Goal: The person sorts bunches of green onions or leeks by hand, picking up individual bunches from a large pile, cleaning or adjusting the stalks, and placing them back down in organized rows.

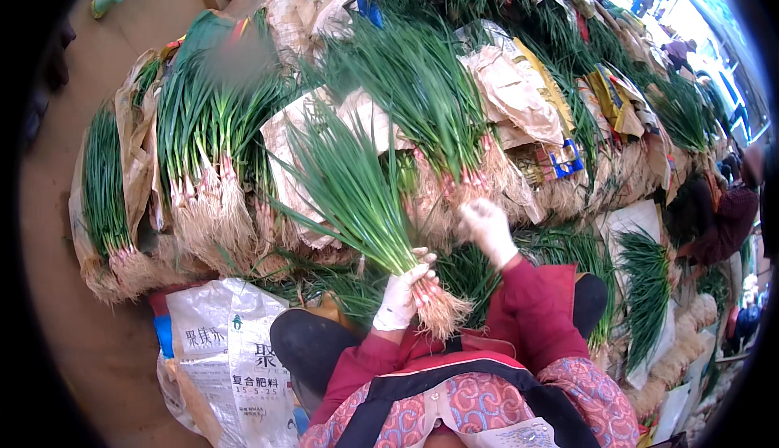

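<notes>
My left hand (399, 297), in a white glove, is closed round a bunch of spring onions (367, 219) just above its reddish bulbs. The long green leaves fan up and to the left, and the pale roots hang below my fingers over my lap. My right hand (487, 234), also gloved in white, is raised to the right of the bunch, apart from it. Its fingers are curled together; what they hold, if anything, does not show. Beyond it, the nearest thing is a pile of spring onions (422, 99), with shaggy roots toward me.
More spring onions (215, 115) lie in rows on the left, with beige sacks (511, 91) among them. A white printed sack (235, 359) lies beside my left knee. Loose leaves (471, 277) lie before me. At the right, another person's sleeve (726, 221) is near a bunch (645, 286).
</notes>
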Motion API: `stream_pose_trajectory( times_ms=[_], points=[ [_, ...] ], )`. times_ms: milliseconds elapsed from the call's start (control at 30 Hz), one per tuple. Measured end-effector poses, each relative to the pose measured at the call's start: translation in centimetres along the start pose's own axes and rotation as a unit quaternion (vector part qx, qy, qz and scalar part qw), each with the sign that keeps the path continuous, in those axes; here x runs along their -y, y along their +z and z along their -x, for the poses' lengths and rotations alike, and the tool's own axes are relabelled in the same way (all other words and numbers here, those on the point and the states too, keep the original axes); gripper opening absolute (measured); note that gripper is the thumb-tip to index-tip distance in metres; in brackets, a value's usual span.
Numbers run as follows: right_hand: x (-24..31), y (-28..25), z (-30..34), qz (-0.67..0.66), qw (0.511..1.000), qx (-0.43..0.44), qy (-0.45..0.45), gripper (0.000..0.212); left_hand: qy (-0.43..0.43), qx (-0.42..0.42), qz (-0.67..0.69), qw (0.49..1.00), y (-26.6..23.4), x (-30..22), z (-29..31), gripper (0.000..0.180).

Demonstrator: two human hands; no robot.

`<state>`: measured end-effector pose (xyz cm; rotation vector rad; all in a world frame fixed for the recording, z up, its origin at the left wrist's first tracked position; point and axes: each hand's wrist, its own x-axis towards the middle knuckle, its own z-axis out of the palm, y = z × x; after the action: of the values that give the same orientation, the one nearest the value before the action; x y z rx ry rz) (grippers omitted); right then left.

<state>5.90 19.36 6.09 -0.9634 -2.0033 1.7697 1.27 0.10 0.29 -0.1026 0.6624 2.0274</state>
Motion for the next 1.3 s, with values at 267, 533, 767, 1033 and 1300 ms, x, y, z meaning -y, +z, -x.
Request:
stream_pose_trajectory(
  times_ms=[267,533,767,1033,1300],
  points=[
    [-4.5,3.0,6.7,0.054,0.997,0.031,0.034,0.016,0.020,-0.072,-0.097,0.992,0.3,0.1,-0.1,0.023],
    [-9.5,-1.2,5.7,0.615,0.662,0.421,0.080,0.030,0.034,-0.017,-0.030,0.999,1.3,-1.8,0.9,0.047],
    [0.3,-0.2,-3.9,0.388,0.898,-0.129,-0.163,0.025,0.016,-0.027,-0.042,0.999,1.1,-1.2,0.6,0.047],
    [0.9,-0.5,-6.8,0.334,0.930,-0.125,-0.092,0.021,0.010,-0.023,-0.034,0.999,1.0,-1.7,0.9,0.045],
    [-3.1,3.2,7.8,0.252,0.938,0.103,-0.213,0.017,0.008,-0.015,-0.105,0.994,0.3,-0.2,-0.3,0.021]
  ],
)
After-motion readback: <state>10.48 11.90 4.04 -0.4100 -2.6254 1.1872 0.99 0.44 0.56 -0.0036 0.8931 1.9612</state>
